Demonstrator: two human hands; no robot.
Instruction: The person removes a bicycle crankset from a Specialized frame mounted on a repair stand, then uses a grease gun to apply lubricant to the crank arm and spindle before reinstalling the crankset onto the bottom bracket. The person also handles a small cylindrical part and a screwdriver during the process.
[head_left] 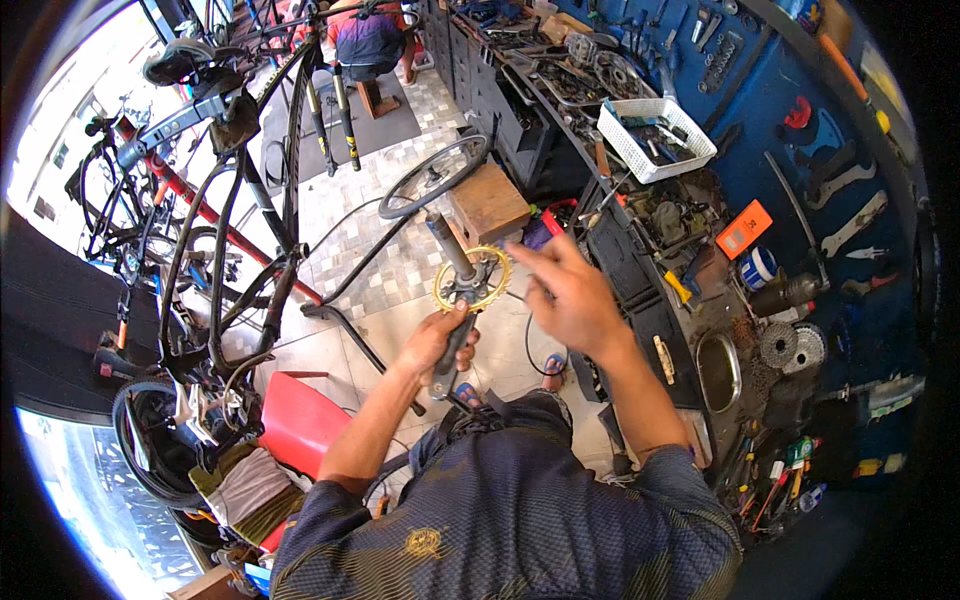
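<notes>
My left hand [430, 345] is wrapped round a dark bicycle crank arm [457, 348], which hangs in front of my body. A gold chainring [438, 287] is fixed to the crank's upper end. From the ring's middle a thick dark spindle [450, 244] sticks up and away from me. Close to the ring's right side is my right hand [582, 302], its index finger stretched toward the teeth and the other fingers partly curled. Nothing shows in that hand. Whether its fingertip touches the ring, I cannot tell.
On the left a dark bicycle frame [218, 262] hangs by a red-poled repair stand [222, 228]. A red chair [300, 420] is below it. Ahead are a wooden box [490, 205] and a tyre [395, 205]. A white basket [655, 172] stands on the cluttered right-hand bench. Another person [370, 45] crouches far off.
</notes>
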